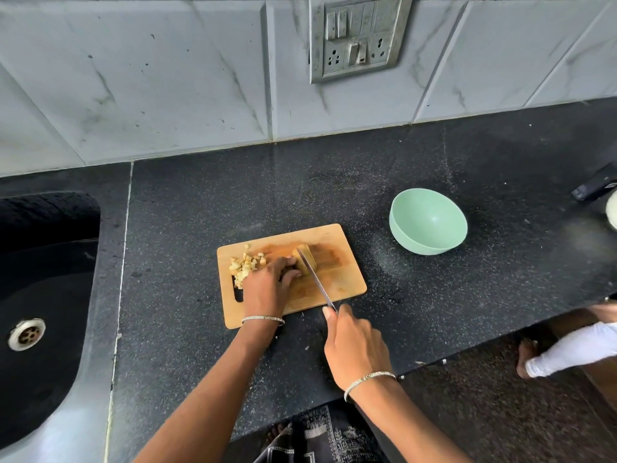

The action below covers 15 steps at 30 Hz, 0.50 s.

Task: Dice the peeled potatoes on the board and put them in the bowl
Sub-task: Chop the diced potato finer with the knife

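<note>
A wooden cutting board [340, 279] lies on the black counter. On it stands a peeled potato piece [309, 259], cut into slabs. My left hand [267, 282] holds the potato from the left with curled fingers. My right hand [354, 345] grips the handle of a knife [315, 279], whose blade runs up across the potato. A pile of diced potato [245, 262] sits at the board's left end, behind my left hand. The mint-green bowl [427, 225] stands to the right of the board, with nothing visible inside.
A black sink [40, 295] with a steel drain lies to the left. A tiled wall with a switch panel [357, 38] rises behind the counter. A dark object [594, 188] and a white rim lie at the far right. Another person's foot [527, 359] stands on the floor.
</note>
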Tool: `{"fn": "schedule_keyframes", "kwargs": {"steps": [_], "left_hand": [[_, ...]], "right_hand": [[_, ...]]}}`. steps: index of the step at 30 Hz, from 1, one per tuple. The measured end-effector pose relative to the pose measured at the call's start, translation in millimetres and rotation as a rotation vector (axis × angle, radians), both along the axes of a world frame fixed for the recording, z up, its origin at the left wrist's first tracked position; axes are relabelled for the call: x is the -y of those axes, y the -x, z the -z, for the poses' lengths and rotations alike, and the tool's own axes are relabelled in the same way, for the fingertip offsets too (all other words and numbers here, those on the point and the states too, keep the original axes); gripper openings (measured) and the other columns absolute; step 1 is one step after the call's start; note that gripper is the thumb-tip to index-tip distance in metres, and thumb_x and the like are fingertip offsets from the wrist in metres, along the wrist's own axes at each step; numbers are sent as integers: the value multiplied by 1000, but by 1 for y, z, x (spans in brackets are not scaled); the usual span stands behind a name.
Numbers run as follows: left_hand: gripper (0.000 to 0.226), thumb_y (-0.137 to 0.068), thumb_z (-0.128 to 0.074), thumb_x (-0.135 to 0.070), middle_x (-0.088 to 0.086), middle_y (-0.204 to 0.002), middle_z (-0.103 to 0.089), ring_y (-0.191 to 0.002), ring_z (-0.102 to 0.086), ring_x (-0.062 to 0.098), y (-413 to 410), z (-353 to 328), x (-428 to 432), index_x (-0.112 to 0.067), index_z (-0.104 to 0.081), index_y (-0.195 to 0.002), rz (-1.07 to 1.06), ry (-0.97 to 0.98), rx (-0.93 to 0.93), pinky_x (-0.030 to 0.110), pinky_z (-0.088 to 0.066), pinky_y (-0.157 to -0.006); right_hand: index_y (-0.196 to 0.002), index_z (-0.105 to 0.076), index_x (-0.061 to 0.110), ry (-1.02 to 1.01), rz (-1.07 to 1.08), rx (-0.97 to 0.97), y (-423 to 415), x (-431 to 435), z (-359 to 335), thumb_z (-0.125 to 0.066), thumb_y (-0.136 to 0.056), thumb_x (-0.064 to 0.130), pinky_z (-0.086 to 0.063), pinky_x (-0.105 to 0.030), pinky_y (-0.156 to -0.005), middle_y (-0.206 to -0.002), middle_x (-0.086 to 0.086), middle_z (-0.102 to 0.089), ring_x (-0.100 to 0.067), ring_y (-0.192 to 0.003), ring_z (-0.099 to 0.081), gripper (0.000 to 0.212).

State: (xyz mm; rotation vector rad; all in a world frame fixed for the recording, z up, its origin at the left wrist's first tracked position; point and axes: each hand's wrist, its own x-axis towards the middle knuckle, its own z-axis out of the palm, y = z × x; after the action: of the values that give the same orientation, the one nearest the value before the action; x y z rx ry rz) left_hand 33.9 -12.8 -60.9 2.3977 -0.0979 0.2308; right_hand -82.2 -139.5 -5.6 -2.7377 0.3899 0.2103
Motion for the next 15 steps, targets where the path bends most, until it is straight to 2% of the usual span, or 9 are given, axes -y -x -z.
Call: {"fn": "schedule_keyframes", "kwargs": {"steps": [5,9,15], "left_hand": [[17,-85,-70,-29,0,-88,-75,-75,-70,23,2,2,2,-20,-74,-99,11,-39,13,31,-52,-63],[16,-86,-69,-32,1,-85,-75,-74,-70,24,6,6,3,-23,-74,-99,-12,-57,32,32,-53,-58],[17,-88,-66,-36,-1,-87,-75,-75,-70,21,9,4,5,-28,-74,-101,-54,-79,27,27,-44,-57]], "right_hand": [[-108,-47,16,65,-51,17,-15,-2,3,-20,-104,45,-35,-36,-60,-100,-13,-68,-36,-94,-66,40],[-109,-47,16,91,-78,18,-16,-3,5,-20,-104,45,-36,-36,-60,-100,-13,-68,-36,-94,-66,40],[-108,-46,17,132,-96,22,-15,-2,5,-19,-104,45,-38,-36,-60,-98,-11,-69,-34,-93,-67,39]]}}
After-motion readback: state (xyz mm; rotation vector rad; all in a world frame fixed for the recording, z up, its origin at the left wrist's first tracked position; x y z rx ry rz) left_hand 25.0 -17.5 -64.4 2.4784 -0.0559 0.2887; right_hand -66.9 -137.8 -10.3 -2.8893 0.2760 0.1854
